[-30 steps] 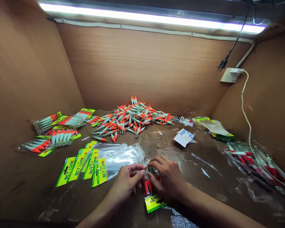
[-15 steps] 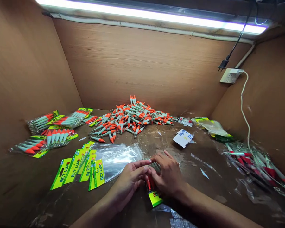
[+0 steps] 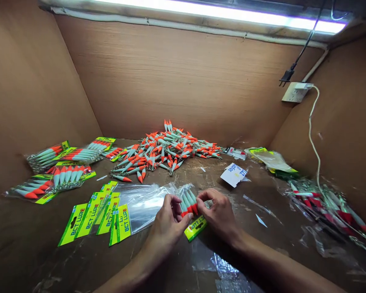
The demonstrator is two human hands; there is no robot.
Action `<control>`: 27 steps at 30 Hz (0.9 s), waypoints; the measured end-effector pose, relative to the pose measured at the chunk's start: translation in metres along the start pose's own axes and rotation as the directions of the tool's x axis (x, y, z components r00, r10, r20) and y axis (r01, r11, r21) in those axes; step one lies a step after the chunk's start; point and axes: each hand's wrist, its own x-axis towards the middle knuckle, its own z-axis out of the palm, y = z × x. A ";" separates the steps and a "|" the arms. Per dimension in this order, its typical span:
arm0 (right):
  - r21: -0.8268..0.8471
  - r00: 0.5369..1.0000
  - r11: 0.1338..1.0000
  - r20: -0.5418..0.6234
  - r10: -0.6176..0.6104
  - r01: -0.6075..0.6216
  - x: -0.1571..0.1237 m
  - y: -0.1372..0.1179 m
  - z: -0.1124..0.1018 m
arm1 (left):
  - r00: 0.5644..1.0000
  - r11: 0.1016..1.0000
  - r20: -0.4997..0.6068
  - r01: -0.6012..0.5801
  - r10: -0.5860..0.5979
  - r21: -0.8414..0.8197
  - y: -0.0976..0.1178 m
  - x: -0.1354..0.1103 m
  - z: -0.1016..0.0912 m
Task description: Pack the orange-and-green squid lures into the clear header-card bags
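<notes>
A clear bag of fishing lures (image 3: 188, 200), with pale bodies and orange-red tips, lies before me under a yellow-green BCT LURE header card (image 3: 196, 228). My left hand (image 3: 170, 219) pinches the left side of this bag, fingers curled in. At the opposite side my right hand (image 3: 216, 211) has thumb and forefinger closed on the bag's edge. The lures sit side by side with their orange ends toward the card and me. Left of my hands, flat empty clear bags (image 3: 144, 203) with yellow BCT LURE cards (image 3: 105, 215) lie fanned out.
A heap of loose lures (image 3: 164, 150) lies at the back. Packed lure bags (image 3: 68, 175) are stacked at the left. A white handwritten card (image 3: 232, 175), yellow-topped bags (image 3: 271, 160) and red-and-white lures in plastic (image 3: 329, 203) lie at the right. A white cable (image 3: 312, 134) hangs down there.
My hands have moved apart to the bag's two sides, uncovering the lures. The bag has shifted away from me, and its header card now shows more fully.
</notes>
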 end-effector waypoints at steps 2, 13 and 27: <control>0.015 0.999 1.000 0.031 0.012 -0.013 0.001 0.003 0.001 | 1.000 1.000 0.022 -0.006 0.006 0.020 -0.002 0.003 -0.002; -0.033 0.993 0.993 0.057 -0.108 0.110 0.005 0.007 0.004 | 0.973 0.976 0.226 0.089 -0.042 -0.201 0.011 0.023 0.016; -0.026 0.995 1.000 -0.102 -0.018 0.015 0.014 0.015 -0.006 | 0.993 0.999 -0.118 -0.031 0.028 -0.029 0.002 0.014 0.032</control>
